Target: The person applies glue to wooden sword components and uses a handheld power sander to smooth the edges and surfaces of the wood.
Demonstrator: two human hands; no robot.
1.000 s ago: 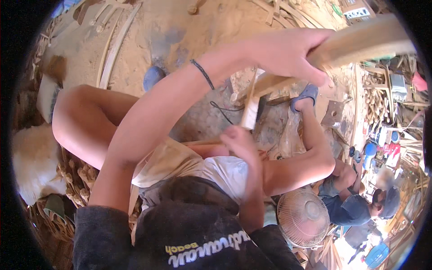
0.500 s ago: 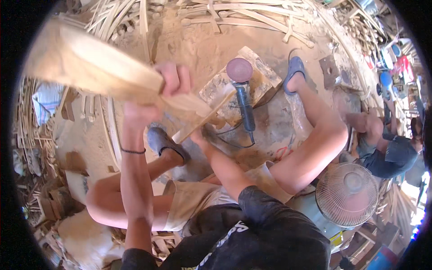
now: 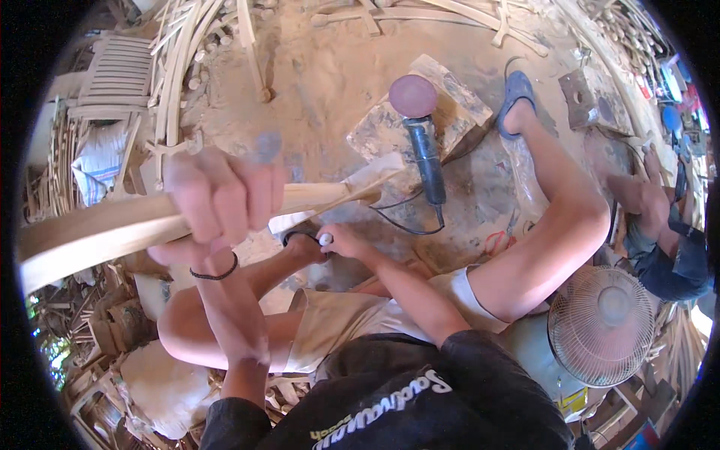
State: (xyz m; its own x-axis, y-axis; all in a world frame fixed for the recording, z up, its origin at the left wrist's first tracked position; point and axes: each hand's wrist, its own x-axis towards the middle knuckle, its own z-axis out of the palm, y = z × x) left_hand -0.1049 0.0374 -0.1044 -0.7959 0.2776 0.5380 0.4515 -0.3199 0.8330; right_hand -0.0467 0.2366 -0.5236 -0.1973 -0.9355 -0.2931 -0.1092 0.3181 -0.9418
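My left hand [image 3: 221,196], with a dark bracelet at its wrist, wraps round a long pale wooden piece [image 3: 97,236]. The wood runs from the left rim toward the middle, where its far end meets a slanting flat crosspiece [image 3: 375,172]. Below that crosspiece, my right hand [image 3: 345,241] is closed by my ankle. A small white rounded thing [image 3: 325,239] shows at its fingers; its kind is unclear. Beyond the wood lies a dark angle grinder [image 3: 426,157] with a reddish-purple disc [image 3: 412,96], propped on a worn block [image 3: 450,90].
The grinder's cord [image 3: 405,227] curves over the dusty floor. Wooden parts [image 3: 420,13] lie along the far side. A standing fan [image 3: 604,326] is by my right knee. Another person [image 3: 660,240] sits at the right. A block with a hole [image 3: 592,101] stands far right.
The wooden piece has swung lower at its left end, and my left hand has come down with it. My right hand, formerly partly behind the crosspiece, now shows more fully. The view has shifted slightly.
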